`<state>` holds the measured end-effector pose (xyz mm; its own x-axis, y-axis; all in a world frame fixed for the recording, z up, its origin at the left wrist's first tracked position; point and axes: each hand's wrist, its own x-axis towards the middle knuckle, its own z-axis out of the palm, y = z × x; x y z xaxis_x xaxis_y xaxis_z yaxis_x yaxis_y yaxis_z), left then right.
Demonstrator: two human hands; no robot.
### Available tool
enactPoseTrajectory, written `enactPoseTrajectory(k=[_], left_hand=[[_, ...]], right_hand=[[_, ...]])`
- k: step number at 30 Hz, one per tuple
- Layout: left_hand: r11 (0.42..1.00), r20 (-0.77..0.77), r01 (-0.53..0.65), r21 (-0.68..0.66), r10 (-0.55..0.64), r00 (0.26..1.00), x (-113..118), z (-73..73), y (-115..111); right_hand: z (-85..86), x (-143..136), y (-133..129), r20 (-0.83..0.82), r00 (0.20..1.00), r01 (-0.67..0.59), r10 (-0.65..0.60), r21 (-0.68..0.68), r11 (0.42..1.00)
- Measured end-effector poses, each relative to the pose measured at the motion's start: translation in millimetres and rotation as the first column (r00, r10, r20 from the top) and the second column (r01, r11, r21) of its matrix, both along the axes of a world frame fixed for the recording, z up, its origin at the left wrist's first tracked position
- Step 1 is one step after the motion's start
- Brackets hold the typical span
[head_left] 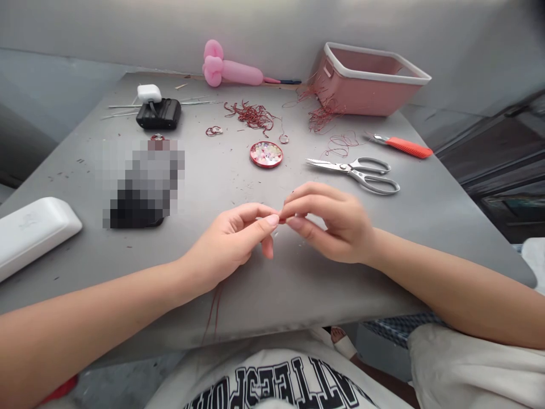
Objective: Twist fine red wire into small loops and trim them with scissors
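Grey table (255,295), both hands, left (232,236) and right (330,221), pinched on red cord (281,220).

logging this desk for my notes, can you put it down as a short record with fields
left hand: left hand pinching small red piece
right hand: right hand fingertips at the same piece
beyond hands: red-rimmed dish of small pale beads
right side: scissors, orange-handled cutter
far edge: pink balloon shape, pink bin with red thread beside it
left side: white case
unclear: pixelated item
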<state>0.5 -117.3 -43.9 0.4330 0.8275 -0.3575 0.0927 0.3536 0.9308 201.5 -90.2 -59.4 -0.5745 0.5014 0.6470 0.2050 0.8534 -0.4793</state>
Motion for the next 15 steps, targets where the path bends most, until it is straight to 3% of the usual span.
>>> enactPoseTrajectory(k=[2, 4, 7, 10, 15], left_hand=[[1.000, -0.026, -0.006, 0.018, 0.007, 1.000, 1, 0.8, -1], [0.999, -0.015, -0.034, -0.026, 0.033, 0.999, 1, 1.0, 0], [0.989, 0.045, -0.078, -0.123, 0.084, 0.995, 2, 0.5, 2], [0.983, 0.072, -0.097, -0.156, 0.110, 0.991, 2, -0.5, 4], [0.979, 0.089, -0.125, -0.160, 0.141, 0.986, 2, -0.7, 4]], right_hand=[[4.0, 5, 4, -0.064, 0.996, 0.055, -0.066, -0.173, 0.983], [6.7, 15, 13, -0.051, 0.981, 0.167, -0.186, -0.257, 0.952], [5.7, 34, 32, 0.182, 0.933, 0.332, -0.311, -0.100, 0.938], [0.8, 50, 48, 0.421, 0.858, 0.269, -0.295, 0.121, 0.955], [-4.8, 55, 53, 0.557, 0.786, 0.181, -0.270, 0.211, 0.961]])
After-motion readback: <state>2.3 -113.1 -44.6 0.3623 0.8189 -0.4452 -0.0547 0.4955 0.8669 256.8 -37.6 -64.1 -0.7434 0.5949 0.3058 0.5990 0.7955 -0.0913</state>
